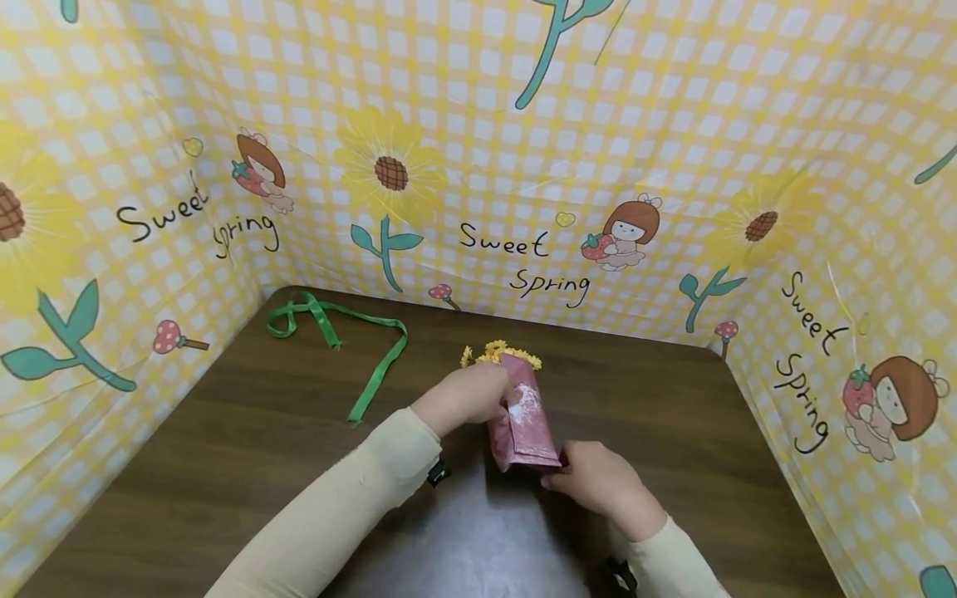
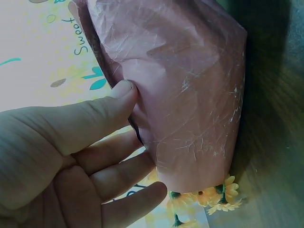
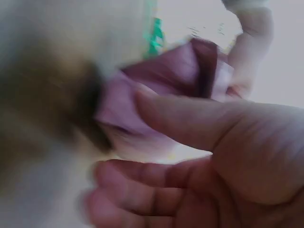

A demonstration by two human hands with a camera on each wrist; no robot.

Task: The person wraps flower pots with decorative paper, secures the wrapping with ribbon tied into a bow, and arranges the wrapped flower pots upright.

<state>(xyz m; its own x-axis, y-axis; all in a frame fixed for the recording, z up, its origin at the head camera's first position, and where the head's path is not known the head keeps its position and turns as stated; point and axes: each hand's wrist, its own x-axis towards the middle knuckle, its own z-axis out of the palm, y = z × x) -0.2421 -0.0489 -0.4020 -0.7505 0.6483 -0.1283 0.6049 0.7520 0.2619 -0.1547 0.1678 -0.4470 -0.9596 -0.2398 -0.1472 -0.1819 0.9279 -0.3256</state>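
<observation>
The right hand (image 1: 601,479) pinches the lower right corner of a pink wrapper (image 1: 534,433) at the middle of the dark table (image 1: 643,390). The left hand (image 1: 469,394), apart from the right, grips the wrapper's left edge. Yellow flowers (image 1: 495,350) protrude beyond; a green ribbon (image 1: 379,375) lies left; a checked sheet (image 1: 486,183) stands behind.

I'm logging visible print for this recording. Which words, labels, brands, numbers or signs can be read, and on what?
"Sweet Spring": left side of the checked cloth.
"Sweet Spring": its back side.
"Sweet Spring": its right side.
"Sweet": the cloth, left wrist view, lettering turned.
Right wrist view: dark marks too blurred to read.
On the pink wrapper: nothing legible.
</observation>
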